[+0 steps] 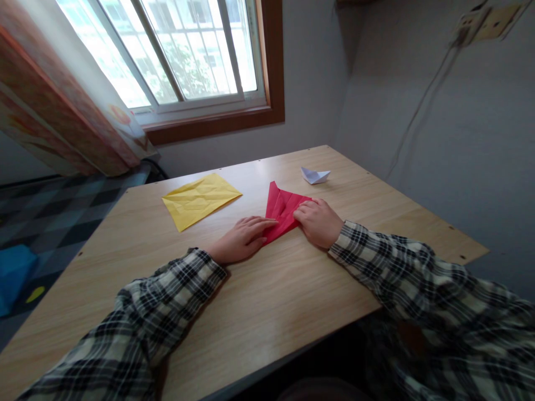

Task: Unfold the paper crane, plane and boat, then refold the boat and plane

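A folded sheet of red paper [284, 209] lies on the wooden table, creased, with one pointed corner toward the window. My left hand [244, 236] rests on its near left part, fingers stretched out flat over the edge. At the paper's right edge is my right hand [317, 221], its fingers curled together and gripping or pressing that side; the fingertips are partly hidden. A small white paper boat [315, 176] stands just beyond my right hand. To the left lies a yellow sheet of paper [200, 197], crossed by creases.
The pale wooden table [267, 323] ends near a wall with a cord [422, 106] hanging from a socket. A window [188, 50] and a curtain [83, 94] are behind it. Down at the left, a blue object [14, 273] is beside a checked surface [71, 214].
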{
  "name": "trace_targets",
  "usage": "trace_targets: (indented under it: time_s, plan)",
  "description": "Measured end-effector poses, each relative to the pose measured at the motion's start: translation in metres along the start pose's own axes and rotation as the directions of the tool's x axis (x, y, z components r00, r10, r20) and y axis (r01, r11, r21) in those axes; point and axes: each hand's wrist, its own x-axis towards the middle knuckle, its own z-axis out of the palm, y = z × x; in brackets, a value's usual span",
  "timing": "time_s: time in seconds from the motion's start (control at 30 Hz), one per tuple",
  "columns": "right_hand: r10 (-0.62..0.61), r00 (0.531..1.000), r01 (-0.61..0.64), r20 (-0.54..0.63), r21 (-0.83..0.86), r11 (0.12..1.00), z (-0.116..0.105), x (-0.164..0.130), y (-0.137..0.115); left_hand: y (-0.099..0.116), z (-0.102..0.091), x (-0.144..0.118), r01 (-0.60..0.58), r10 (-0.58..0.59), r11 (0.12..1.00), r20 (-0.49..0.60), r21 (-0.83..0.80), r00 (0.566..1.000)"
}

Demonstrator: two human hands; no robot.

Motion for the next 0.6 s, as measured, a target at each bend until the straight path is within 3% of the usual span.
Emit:
trace_targets:
  time_s: [0.4,0.6]
  plan:
    - [0.038,0.999,-0.037,-0.03,0.024,0.999,0.0018,-0.0004,-0.002,0.0021,-0.0011,-0.0004,-0.028,0.028,1.0,0.012,0.007,1.0]
    - [-0.023,0.997,0.024,-0.067,0.013,1.0,0.0039,-0.0005,-0.0003,0.0069,-0.0011,0.0004,-0.074,0.074,0.997,0.018,-0.013,0.997]
